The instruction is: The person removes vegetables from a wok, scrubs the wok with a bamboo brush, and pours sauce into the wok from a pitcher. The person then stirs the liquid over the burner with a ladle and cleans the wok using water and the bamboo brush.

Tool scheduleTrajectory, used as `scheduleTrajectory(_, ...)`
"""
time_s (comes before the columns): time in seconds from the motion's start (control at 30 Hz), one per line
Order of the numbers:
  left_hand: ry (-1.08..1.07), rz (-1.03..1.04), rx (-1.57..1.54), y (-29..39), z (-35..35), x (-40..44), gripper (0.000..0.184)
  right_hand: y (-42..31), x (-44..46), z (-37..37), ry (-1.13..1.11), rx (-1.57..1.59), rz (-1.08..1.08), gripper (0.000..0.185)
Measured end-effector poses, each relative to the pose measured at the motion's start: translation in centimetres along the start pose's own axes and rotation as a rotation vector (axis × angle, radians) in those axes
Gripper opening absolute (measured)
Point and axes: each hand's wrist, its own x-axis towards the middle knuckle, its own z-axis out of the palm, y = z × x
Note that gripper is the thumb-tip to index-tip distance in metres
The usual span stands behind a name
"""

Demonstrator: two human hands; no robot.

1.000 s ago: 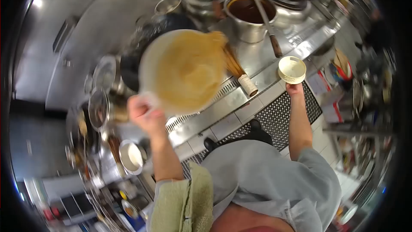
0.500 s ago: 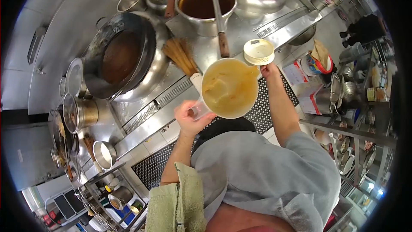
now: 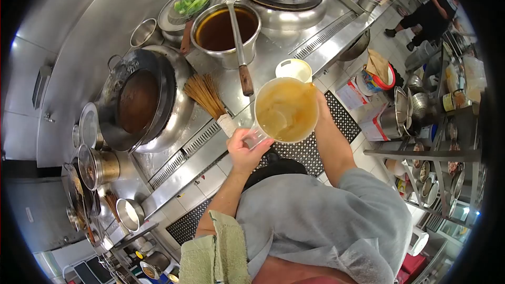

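My left hand (image 3: pixel 247 150) is closed around the handle of a clear plastic pitcher (image 3: pixel 286 110). Cloudy yellow-brown liquid fills part of the pitcher, which I see from above. My right hand (image 3: pixel 322 106) is at the pitcher's right side, its fingers mostly hidden behind it. A white round lid (image 3: pixel 294 68) with a raised rim shows just beyond the pitcher; it appears to be in my right hand, though the grip itself is hidden. Close to the pitcher, a ladle (image 3: pixel 239 42) with a wooden handle rests across a steel pot (image 3: pixel 226 58) of dark brown liquid.
A wok (image 3: pixel 139 94) with brown liquid sits on the left burner, beside a bamboo brush (image 3: pixel 205 94). Sliced greens (image 3: pixel 192 2) lie in a strainer at the back. Shelves (image 3: pixel 426 155) line the right side. Another person (image 3: pixel 434 16) stands at the far right.
The white lid has moved left, from beside the pitcher to behind its far rim. My right hand has come in against the pitcher. The view has shifted, and another person shows more fully.
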Motion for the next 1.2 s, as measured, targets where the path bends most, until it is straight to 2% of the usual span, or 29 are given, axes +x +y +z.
scheduleTrajectory(0.1, 0.005, -0.001, 0.017, -2.1, 2.2, 0.3, 0.033, -0.5, -1.3, 0.6, 0.064, -0.085, -0.149, 0.04)
scheduleTrajectory(0.13, -0.023, -0.015, 0.073, -2.3, 2.5, 0.7, 0.031, -1.0, -1.9, 1.0, 0.158, -0.199, -0.263, 0.044)
scheduleTrajectory(0.23, 0.015, -0.045, 0.1, -3.6, 3.2, 1.2, 0.029, -2.8, -3.9, 1.8, 0.173, -0.296, -0.307, 0.047)
scheduleTrajectory(0.3, 0.055, -0.043, 0.048, -4.9, 3.0, 2.0, 0.032, -4.0, -5.3, 1.9, 0.173, -0.32, -0.312, 0.045)
scheduleTrajectory(0.37, 0.108, -0.037, -0.006, -5.7, 3.1, 2.1, 0.035, -5.5, -5.9, 1.8, 0.211, -0.421, -0.402, 0.045)
scheduleTrajectory(0.43, 0.095, -0.033, -0.004, -5.9, 3.3, 2.5, 0.032, -7.2, -7.8, 2.8, 0.235, -0.39, -0.523, 0.036)
scheduleTrajectory(0.5, 0.123, -0.093, -0.05, -5.5, 4.2, 3.0, 0.032, -9.0, -10.5, 4.9, 0.177, -0.387, -0.671, 0.025)
scheduleTrajectory(0.53, 0.135, -0.157, -0.101, -5.4, 4.5, 3.2, 0.032, -9.8, -12.6, 7.2, 0.061, -0.423, -0.777, 0.021)
scheduleTrajectory(0.63, 0.102, -0.138, 0.034, -5.5, 4.3, 3.7, 0.033, -11.8, -18.4, 15.0, -0.219, -0.608, -0.903, 0.022)
scheduleTrajectory(0.77, 0.145, -0.122, 0.054, -4.8, 4.4, 4.2, 0.034, -10.6, -23.2, 23.7, -0.522, -0.952, -0.946, 0.02)
scheduleTrajectory(0.87, 0.09, -0.033, 0.148, -4.5, 4.3, 3.9, 0.035, -8.3, -23.1, 28.4, -0.729, -1.303, -0.816, 0.023)
scheduleTrajectory(0.93, 0.086, -0.055, 0.127, -3.9, 4.2, 4.0, 0.036, -7.4, -20.8, 30.1, -0.815, -1.507, -0.918, 0.024)
scheduleTrajectory(0.97, 0.087, -0.063, 0.106, -3.4, 4.5, 4.1, 0.036, -7.7, -19.8, 30.5, -0.772, -1.604, -1.037, 0.025)
scheduleTrajectory(1.03, 0.037, -0.103, 0.092, -3.0, 4.0, 4.2, 0.037, -9.0, -21.5, 31.0, -0.724, -1.464, -0.926, 0.026)
scheduleTrajectory(1.1, 0.096, 0.033, 0.099, -3.2, 3.9, 4.4, 0.038, -10.5, -22.9, 29.9, -0.585, -1.331, -0.959, 0.025)
scheduleTrajectory(1.17, 0.105, 0.021, 0.087, -3.2, 3.9, 4.3, 0.035, -10.7, -24.1, 28.2, -0.57, -1.29, -0.934, 0.028)
scheduleTrajectory(1.2, 0.035, 0.002, 0.149, -3.5, 3.7, 4.2, 0.034, -10.1, -24.6, 27.8, -0.588, -1.256, -0.869, 0.029)
